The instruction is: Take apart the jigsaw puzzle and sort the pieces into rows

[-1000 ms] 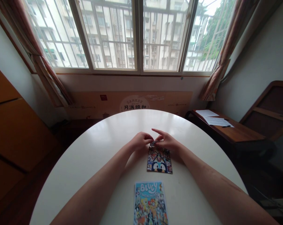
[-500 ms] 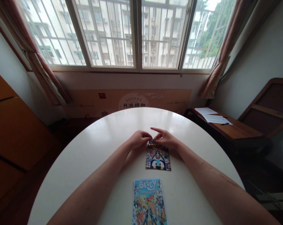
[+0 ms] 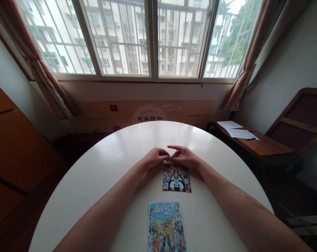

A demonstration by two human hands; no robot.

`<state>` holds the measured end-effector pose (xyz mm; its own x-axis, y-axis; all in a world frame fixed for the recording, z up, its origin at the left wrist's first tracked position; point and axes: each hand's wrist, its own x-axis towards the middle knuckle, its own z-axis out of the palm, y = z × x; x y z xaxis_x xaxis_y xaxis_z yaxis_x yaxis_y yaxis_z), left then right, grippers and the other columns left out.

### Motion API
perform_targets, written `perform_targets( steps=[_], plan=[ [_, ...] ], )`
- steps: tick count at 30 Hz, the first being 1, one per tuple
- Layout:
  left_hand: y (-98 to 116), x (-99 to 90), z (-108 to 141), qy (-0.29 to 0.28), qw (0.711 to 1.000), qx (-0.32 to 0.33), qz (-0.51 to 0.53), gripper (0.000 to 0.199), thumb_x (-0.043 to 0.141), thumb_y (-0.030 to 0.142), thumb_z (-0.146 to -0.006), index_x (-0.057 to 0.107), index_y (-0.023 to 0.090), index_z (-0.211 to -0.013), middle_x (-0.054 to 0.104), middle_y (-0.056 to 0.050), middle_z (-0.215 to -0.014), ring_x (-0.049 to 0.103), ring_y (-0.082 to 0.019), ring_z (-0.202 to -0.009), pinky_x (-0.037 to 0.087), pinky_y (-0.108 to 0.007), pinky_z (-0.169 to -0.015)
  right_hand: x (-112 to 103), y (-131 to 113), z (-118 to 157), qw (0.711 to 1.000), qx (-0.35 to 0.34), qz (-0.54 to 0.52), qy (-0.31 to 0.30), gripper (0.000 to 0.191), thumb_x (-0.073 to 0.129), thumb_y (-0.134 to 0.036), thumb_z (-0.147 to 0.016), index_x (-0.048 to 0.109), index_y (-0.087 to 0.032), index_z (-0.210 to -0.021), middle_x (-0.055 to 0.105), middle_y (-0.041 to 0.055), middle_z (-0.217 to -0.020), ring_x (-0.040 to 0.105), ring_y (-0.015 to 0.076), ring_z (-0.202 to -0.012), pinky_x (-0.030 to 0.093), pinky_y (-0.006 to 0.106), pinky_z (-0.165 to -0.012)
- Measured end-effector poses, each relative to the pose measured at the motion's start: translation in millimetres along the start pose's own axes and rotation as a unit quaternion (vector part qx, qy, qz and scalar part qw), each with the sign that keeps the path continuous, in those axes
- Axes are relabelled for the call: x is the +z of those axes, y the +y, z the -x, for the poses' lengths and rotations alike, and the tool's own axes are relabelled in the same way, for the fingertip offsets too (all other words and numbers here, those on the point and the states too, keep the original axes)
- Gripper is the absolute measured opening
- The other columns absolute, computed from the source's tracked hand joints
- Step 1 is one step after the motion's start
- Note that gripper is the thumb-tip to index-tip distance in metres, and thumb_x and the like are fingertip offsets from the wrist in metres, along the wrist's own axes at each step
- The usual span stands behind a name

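Note:
A partly assembled jigsaw puzzle (image 3: 177,178) with a blue dog face and a crowd of small figures lies on the white table. At its far edge, my left hand (image 3: 156,157) has its thumb and fingers pinched on a small puzzle piece (image 3: 169,160). My right hand (image 3: 185,156) meets it from the other side, thumb and fingers closed on the same small piece, index finger stretched out to the left. The fingers partly hide the piece and the puzzle's top edge. Nearer to me lies a blue "Bluey" picture sheet (image 3: 166,224) with the crowd design.
The round white table (image 3: 95,182) stands before a barred window. To the right, a wooden bench (image 3: 268,145) bears paper sheets (image 3: 243,134) and a black pen (image 3: 251,139). A wooden cabinet (image 3: 14,147) is at the left, and a printed cardboard panel (image 3: 95,113) leans below the window.
Both hands stay at the puzzle's far edge, with small finger shifts around the piece. The whole view has moved slightly; the puzzle and picture sheet lie as before.

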<state>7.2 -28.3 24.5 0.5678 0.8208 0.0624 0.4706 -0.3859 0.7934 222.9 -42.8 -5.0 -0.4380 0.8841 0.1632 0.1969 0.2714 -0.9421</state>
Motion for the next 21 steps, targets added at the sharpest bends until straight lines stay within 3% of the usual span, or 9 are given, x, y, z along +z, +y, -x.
perform_targets(
  steps=[13,21],
  plan=[
    [-0.1,3.1,0.8,0.004,1.000,-0.010,-0.015,0.020,0.068,0.032,-0.079,0.077,0.017,-0.088,0.077,-0.006,-0.087,0.068,-0.021,-0.082,0.050,-0.030,-0.076,0.6,-4.1,2.3,1.000,0.006,0.003,0.001,0.072,0.076,-0.036,-0.076,0.052,-0.016,-0.141,0.071,0.0040,-0.081,0.061,0.0150,-0.069,0.050,0.029,-0.064],
    [1.2,1.9,2.2,0.008,1.000,-0.021,0.018,0.023,0.070,0.035,-0.077,0.077,0.015,-0.087,0.076,-0.007,-0.085,0.067,-0.021,-0.081,0.049,-0.031,-0.075,0.1,-6.9,2.4,1.000,0.002,0.014,0.006,0.072,0.077,-0.036,-0.076,0.052,-0.015,-0.140,0.073,0.0065,-0.086,0.066,0.0180,-0.076,0.054,0.032,-0.071]
  ],
)
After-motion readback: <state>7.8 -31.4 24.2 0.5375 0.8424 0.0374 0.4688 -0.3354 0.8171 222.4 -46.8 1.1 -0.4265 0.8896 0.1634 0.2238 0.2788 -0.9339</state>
